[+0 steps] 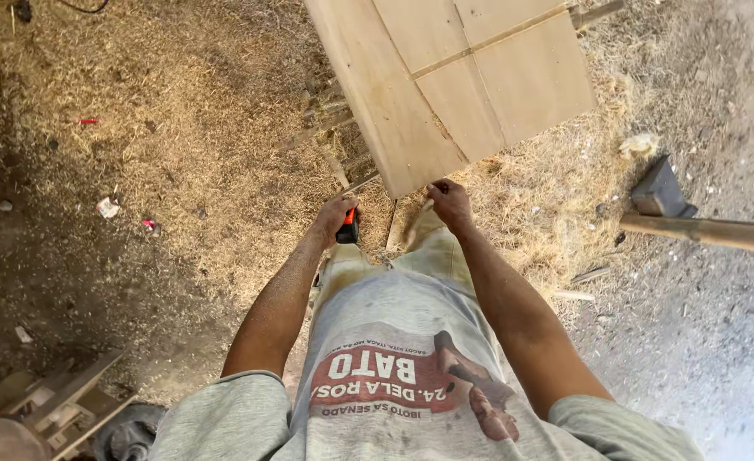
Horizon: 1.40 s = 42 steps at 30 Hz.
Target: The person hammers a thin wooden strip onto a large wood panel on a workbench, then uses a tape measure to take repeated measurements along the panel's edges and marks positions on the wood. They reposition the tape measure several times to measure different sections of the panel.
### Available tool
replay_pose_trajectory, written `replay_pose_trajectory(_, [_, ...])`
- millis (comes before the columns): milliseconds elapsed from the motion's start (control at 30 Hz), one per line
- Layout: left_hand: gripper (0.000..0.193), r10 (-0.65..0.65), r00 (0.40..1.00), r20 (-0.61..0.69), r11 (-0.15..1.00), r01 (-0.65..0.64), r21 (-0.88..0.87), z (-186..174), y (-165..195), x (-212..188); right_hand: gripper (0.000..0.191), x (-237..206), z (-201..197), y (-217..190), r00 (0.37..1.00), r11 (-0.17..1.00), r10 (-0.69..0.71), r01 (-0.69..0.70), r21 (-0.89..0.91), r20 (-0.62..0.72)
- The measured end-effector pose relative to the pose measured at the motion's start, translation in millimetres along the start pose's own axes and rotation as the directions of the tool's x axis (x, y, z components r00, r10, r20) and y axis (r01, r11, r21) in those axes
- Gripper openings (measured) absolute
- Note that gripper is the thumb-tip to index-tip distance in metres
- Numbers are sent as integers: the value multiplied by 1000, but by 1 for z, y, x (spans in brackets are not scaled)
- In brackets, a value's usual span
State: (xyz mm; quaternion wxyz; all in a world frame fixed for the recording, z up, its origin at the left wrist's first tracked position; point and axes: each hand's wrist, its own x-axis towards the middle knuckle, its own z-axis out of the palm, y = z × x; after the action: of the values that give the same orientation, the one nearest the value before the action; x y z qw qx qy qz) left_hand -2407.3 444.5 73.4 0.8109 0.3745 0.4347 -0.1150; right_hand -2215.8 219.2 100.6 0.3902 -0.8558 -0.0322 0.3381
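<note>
Left hand (336, 215) wrapped tight around a small black and orange tool (348, 229), fingers folded over its top, only the lower body of the tool peeking out beneath the palm; held just below the near corner of a pale wooden panel (445, 77). Right hand (450, 201) pressed against that same corner, fingers curled at the panel's lower edge, touching the wood; whether gripping or merely steadying, impossible to tell. Both forearms stretched forward from a grey printed shirt (394, 376), hands close together with the corner of the panel between and just above them.

Panel tilted across the top of the view, made of flat plywood-like sheets with thin strips (488, 41) crossing the face. Under and behind it, a few slender wooden slats (330, 115) showing against the ground. Ground (180, 128) covered in sawdust and shavings, thickest around the panel, darker and barer toward the left. Well off to the right, a hammer (660, 192) lying on the dirt, its long wooden handle (718, 232) running out of view. Scraps of timber (61, 401) stacked at the lower left corner. Small bits of litter (108, 207) scattered on the left side
</note>
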Motion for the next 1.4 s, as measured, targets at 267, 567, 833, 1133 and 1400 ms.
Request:
replay_pose_trajectory(267, [16, 17, 998, -59, 999, -13, 53, -2, 32, 15, 24, 19, -19, 5, 994, 986, -105, 100, -136, -27])
replay_pose_trajectory(567, [26, 172, 985, 4, 981, -172, 88, -32, 99, 15, 25, 51, 17, -81, 983, 983, -179, 180, -28, 42])
replay_pose_trajectory(833, [24, 210, 970, 120, 978, -210, -13, -129, 198, 42, 27, 96, 125, -199, 984, 978, -177, 173, 117, 20])
replay_pose_trajectory(1133, [17, 291, 948, 127, 941, -308, 141, -305, 362, 57, 29, 151, 311, -363, 971, 677, -144, -43, 735, 190])
replay_pose_trajectory(1400, [17, 241, 952, 188, 952, -270, 144, -352, 477, 106, 24, 199, 359, -456, 987, 850, -67, -20, 527, 145])
